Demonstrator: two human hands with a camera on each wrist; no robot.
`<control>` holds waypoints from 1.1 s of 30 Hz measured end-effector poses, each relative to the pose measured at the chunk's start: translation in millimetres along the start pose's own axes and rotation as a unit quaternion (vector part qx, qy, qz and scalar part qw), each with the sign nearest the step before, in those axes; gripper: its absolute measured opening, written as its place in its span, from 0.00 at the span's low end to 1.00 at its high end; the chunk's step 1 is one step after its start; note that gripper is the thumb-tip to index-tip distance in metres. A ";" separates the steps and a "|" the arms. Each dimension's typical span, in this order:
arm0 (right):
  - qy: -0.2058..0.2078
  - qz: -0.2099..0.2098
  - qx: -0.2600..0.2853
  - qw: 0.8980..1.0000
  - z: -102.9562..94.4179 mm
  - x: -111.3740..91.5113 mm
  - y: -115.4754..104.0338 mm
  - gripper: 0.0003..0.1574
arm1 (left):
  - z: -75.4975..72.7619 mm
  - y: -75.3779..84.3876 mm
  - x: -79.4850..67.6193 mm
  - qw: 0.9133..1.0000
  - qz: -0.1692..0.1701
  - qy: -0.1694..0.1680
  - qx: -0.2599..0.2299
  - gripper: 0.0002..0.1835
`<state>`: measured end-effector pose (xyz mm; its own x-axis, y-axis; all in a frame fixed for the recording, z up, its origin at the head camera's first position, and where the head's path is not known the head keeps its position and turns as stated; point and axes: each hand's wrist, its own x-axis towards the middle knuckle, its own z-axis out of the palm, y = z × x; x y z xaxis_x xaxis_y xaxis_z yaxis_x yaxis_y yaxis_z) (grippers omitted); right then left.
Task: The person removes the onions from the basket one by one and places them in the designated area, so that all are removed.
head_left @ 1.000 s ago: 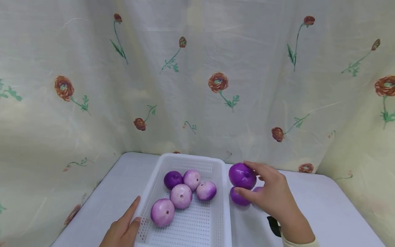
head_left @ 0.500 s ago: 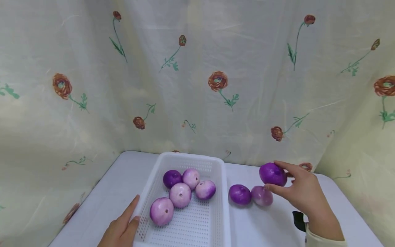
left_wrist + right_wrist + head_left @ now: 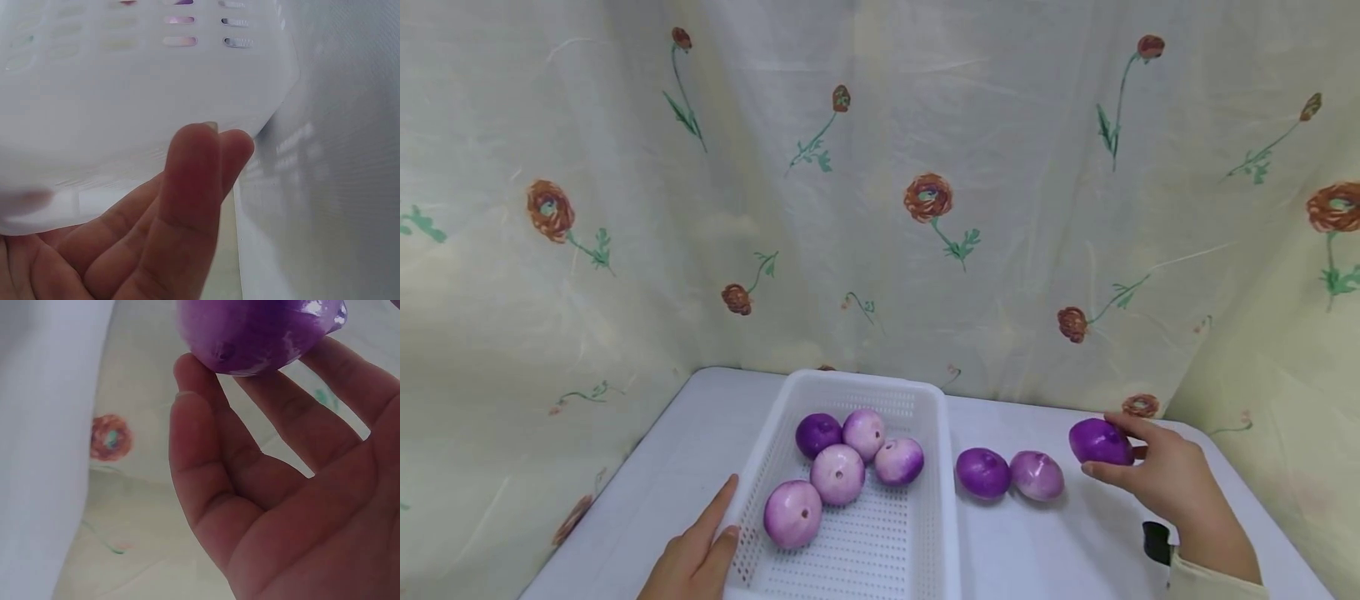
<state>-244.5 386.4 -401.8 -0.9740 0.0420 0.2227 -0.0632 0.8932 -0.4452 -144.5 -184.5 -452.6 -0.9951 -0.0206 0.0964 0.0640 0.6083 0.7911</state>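
Note:
At the table's right, my right hand (image 3: 1172, 471) pinches a shiny purple onion (image 3: 1101, 442) between thumb and fingers. The right wrist view shows the onion (image 3: 256, 331) at the fingertips, its upper part cut off by the frame. To its left lie a dark purple onion (image 3: 982, 473) and a paler one (image 3: 1037, 476), side by side. My left hand (image 3: 692, 546) grips the left rim of a white perforated basket (image 3: 951, 500). From the left wrist, its fingers (image 3: 190, 181) lie under the basket's lip. Several onions sit inside, one deep purple (image 3: 818, 435), others pale pink (image 3: 838, 474).
The white table (image 3: 1030, 550) meets a flower-printed curtain (image 3: 880, 208) along its back and both sides. A dark wrist strap (image 3: 1157, 542) shows at the right cuff. Perforations in the basket wall (image 3: 119, 94) appear in the left wrist view.
My right hand has carried the purple onion rightward, past the two onions on the table, and lowered it. Those two have come into full view. The left hand keeps its place on the basket.

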 end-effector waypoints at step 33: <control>-0.076 0.038 0.029 0.996 37.7 10.0 42.1 0.59 | -0.7 1.2 1.0 0.999 -0.034 -0.025 -0.015 0.33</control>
<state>-265.2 407.5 -451.0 -0.9979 0.0367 0.0533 0.0046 0.8620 -0.5069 -145.3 -184.4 -451.1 -0.9997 -0.0214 0.0118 -0.0029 0.5822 0.8130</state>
